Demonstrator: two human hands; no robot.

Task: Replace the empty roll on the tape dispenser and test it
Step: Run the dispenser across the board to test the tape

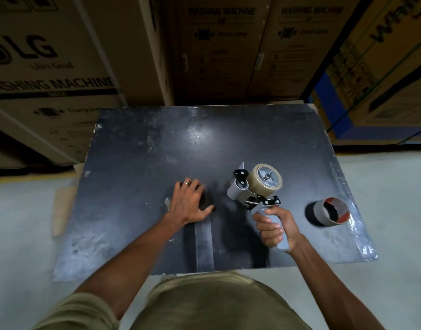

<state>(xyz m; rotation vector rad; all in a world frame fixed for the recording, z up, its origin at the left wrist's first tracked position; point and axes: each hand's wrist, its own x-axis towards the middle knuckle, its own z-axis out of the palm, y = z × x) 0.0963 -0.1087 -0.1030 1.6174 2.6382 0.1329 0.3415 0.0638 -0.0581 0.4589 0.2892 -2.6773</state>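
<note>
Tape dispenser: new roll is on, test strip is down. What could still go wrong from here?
1. The left hand lies flat by the far end of the tape strip, and the tape dispenser with its cutter sits close beside it; a careless pass might nick fingers.
2. The right hand holds the dispenser tilted, so tape might lay down crooked.
3. The empty core stands near the board's right edge and could get knocked off.

Cardboard boxes (61, 55) read "LG" and "WASHING MACHINE".
</note>
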